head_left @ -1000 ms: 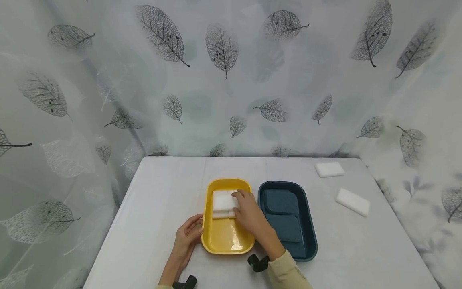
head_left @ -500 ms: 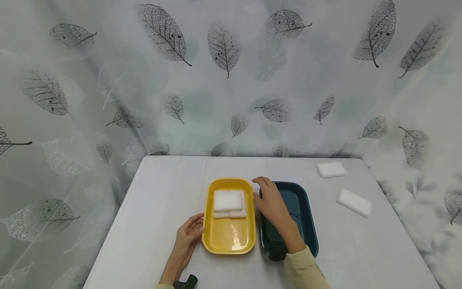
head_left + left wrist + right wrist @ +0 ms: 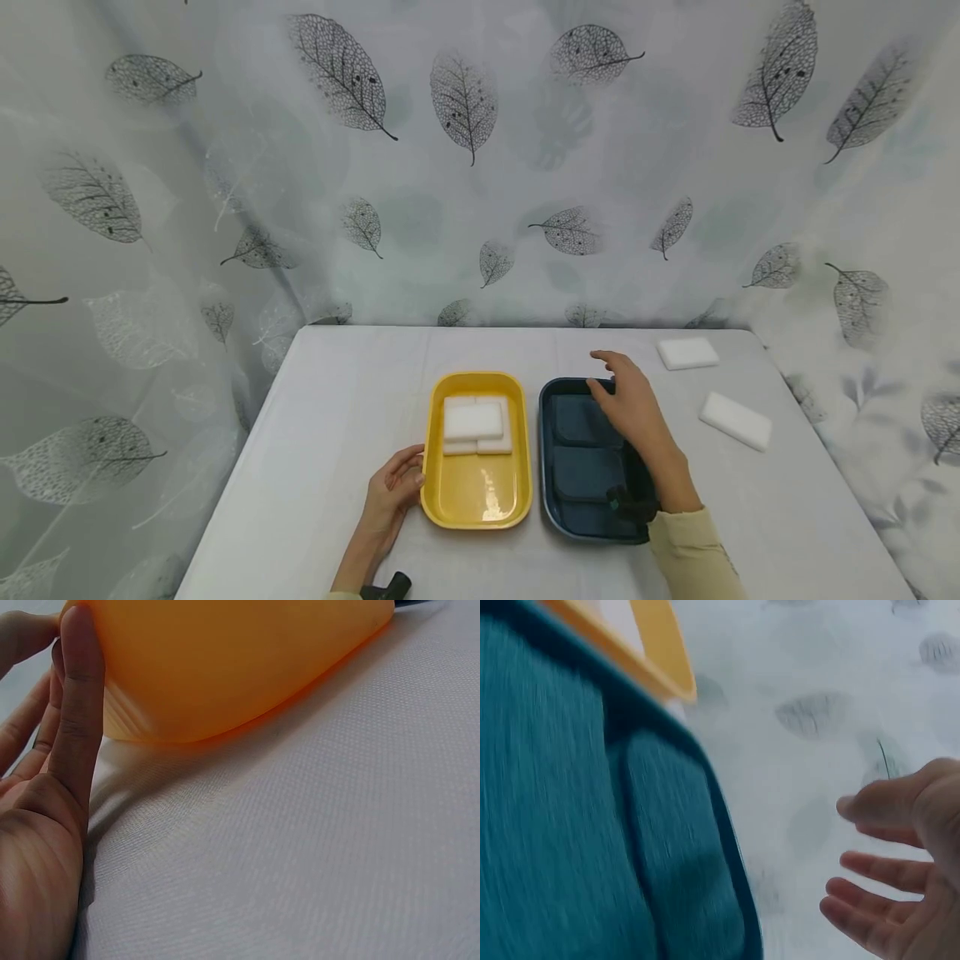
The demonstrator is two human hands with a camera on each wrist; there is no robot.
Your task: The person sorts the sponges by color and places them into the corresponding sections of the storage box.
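My left hand (image 3: 392, 492) holds the left rim of a yellow tray (image 3: 476, 500), thumb and fingertips at its edge. In the left wrist view the thumb (image 3: 81, 690) lies against the tray's wall. Inside, toward the back, one white sponge block (image 3: 472, 421) lies on top of two others side by side. My right hand (image 3: 628, 400) is over the back right of a dark blue tray (image 3: 546, 467), fingers spread and holding nothing. That tray shows rounded rectangular shapes of its own colour inside; forearm and wrist camera hide its right side.
Two more white blocks lie on the right of the table, one near the back edge (image 3: 687, 353) and one angled block (image 3: 736, 421) closer in. A leaf-patterned curtain (image 3: 420, 183) hangs behind the white-covered table (image 3: 337, 392).
My right hand has let go of the top white block in the yellow tray and moved right, across the dark blue tray. The left hand stays at the yellow rim.
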